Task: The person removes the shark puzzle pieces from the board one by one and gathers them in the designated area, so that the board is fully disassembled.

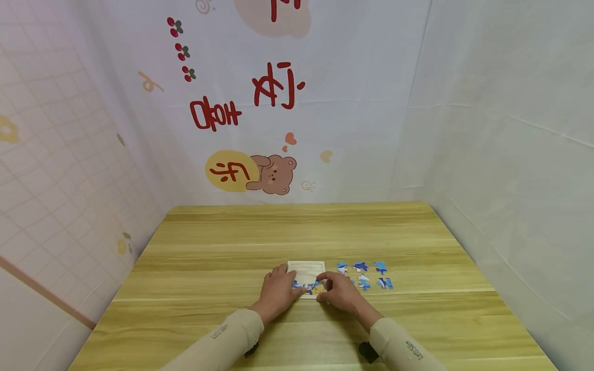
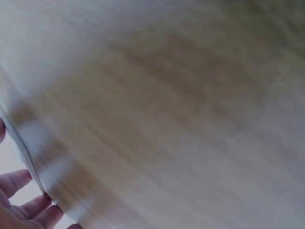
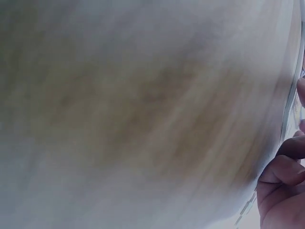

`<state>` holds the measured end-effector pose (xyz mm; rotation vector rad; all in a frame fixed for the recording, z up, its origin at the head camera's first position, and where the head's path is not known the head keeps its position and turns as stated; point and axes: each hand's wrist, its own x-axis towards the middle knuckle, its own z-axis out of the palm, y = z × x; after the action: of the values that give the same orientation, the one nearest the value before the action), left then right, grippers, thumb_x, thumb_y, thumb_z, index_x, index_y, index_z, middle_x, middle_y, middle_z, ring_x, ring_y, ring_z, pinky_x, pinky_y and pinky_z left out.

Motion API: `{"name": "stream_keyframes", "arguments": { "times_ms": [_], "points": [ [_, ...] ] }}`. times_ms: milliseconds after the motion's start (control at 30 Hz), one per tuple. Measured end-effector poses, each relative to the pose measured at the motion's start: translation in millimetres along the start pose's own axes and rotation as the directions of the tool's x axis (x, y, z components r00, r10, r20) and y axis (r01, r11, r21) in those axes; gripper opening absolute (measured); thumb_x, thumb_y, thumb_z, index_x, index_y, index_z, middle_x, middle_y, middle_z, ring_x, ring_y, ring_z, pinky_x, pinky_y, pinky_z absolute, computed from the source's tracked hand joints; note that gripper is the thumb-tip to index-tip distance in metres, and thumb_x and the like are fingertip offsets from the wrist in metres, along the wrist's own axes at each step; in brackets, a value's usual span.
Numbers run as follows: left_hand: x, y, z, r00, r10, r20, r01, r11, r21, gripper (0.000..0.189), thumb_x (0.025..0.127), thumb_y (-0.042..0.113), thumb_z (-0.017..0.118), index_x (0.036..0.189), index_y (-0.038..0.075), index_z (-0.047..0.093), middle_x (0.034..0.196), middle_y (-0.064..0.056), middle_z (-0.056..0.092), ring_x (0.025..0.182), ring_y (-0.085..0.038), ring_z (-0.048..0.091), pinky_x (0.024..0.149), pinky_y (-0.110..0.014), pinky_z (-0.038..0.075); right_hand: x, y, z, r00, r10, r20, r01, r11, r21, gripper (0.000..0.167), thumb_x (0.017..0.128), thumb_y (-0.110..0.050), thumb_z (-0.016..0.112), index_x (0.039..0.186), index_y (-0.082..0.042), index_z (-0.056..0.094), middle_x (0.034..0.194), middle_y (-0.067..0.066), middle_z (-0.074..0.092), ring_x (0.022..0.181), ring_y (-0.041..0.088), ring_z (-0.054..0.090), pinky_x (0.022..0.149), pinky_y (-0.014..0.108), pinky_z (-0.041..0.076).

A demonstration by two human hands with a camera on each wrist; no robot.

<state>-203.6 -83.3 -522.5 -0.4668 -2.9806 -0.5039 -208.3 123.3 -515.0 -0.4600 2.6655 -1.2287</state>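
The left hand lays its fingers out along the left side of the puzzle board, and the right hand bends its fingers at the right side (from where I stand, I can't tell if they pinch a piece). The board lies flat on the table, with loose pieces past the right hand; they look light and stiff, so hold them by the sides, not the thin knobs.

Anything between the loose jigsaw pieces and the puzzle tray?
For the lower row of jigsaw pieces, yes: the right hand stands between them and the puzzle tray, partly covering the nearest one. From the upper row's nearest piece to the tray, nothing visible but tabletop.
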Motion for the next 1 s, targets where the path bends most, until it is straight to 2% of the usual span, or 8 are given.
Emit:
{"name": "stream_keyframes", "arguments": {
  "times_ms": [100, 200, 333, 500, 767, 1000],
  "points": [
    [-0.4, 1.1, -3.0, 1.000, -0.001, 0.008, 0.001, 1.000, 0.010, 0.054, 0.088, 0.045, 0.073, 0.119, 0.002, 0.068, 0.131, -0.023, 0.055, 0.120, -0.039, 0.052, 0.094, -0.057, 0.043, -0.7, -1.5, -0.8, 1.000, -0.010, -0.023, 0.008, 0.999, -0.048, 0.042, 0.074, -0.011, 0.085, 0.114, -0.007, 0.070, 0.090, 0.003, 0.060, 0.083, 0.018, 0.054, 0.075, 0.037, 0.046],
    [-1.4, 3.0, -7.2, 1.000, -0.005, 0.022, 0.005, 1.000, 0.012, 0.053, 0.088, 0.044, 0.073, 0.119, 0.001, 0.068, 0.131, -0.023, 0.055, 0.119, -0.039, 0.052, 0.094, -0.057, 0.043, -1.2, -2.1, -0.7, 0.999, -0.021, -0.028, 0.019, 0.998, -0.058, 0.040, 0.074, -0.010, 0.085, 0.112, -0.009, 0.071, 0.094, 0.002, 0.062, 0.087, 0.019, 0.056, 0.080, 0.041, 0.047],
    [-1.8, 3.8, -8.9, 0.999, -0.011, 0.037, 0.011, 1.000, 0.004, 0.054, 0.089, 0.044, 0.073, 0.121, 0.001, 0.068, 0.132, -0.024, 0.054, 0.121, -0.039, 0.052, 0.096, -0.057, 0.042, -1.4, -1.6, -1.6, 0.999, -0.034, -0.031, 0.032, 0.998, -0.061, 0.037, 0.076, -0.007, 0.082, 0.111, -0.011, 0.071, 0.092, -0.001, 0.063, 0.081, 0.015, 0.058, 0.075, 0.037, 0.047],
    [-1.4, 3.4, -8.5, 0.999, -0.013, 0.046, 0.013, 1.000, -0.001, 0.054, 0.089, 0.044, 0.072, 0.122, 0.001, 0.067, 0.134, -0.024, 0.053, 0.122, -0.040, 0.051, 0.097, -0.058, 0.042, -1.3, -1.3, -3.8, 0.996, -0.075, -0.051, 0.069, 0.992, -0.110, 0.034, 0.077, -0.007, 0.081, 0.109, -0.012, 0.071, 0.092, -0.002, 0.066, 0.081, 0.014, 0.060, 0.076, 0.037, 0.048],
    [-0.3, 4.2, -7.7, 0.999, -0.015, 0.046, 0.015, 1.000, 0.011, 0.055, 0.089, 0.045, 0.071, 0.123, 0.002, 0.067, 0.135, -0.023, 0.053, 0.123, -0.040, 0.051, 0.097, -0.058, 0.042, -2.7, 0.5, -6.2, 0.998, -0.045, -0.039, 0.043, 0.998, -0.054, 0.031, 0.081, -0.007, 0.079, 0.111, -0.009, 0.071, 0.089, -0.002, 0.065, 0.079, 0.013, 0.060, 0.073, 0.035, 0.049],
    [0.1, 4.9, -8.1, 0.999, -0.018, 0.044, 0.018, 1.000, 0.007, 0.055, 0.089, 0.045, 0.072, 0.122, 0.001, 0.067, 0.134, -0.024, 0.054, 0.122, -0.040, 0.051, 0.097, -0.058, 0.042, -3.7, 1.8, -6.6, 0.996, -0.086, -0.003, 0.085, 0.996, -0.039, 0.038, 0.080, -0.007, 0.079, 0.117, -0.006, 0.070, 0.086, -0.001, 0.064, 0.077, 0.012, 0.060, 0.069, 0.030, 0.049]
  ]
}}
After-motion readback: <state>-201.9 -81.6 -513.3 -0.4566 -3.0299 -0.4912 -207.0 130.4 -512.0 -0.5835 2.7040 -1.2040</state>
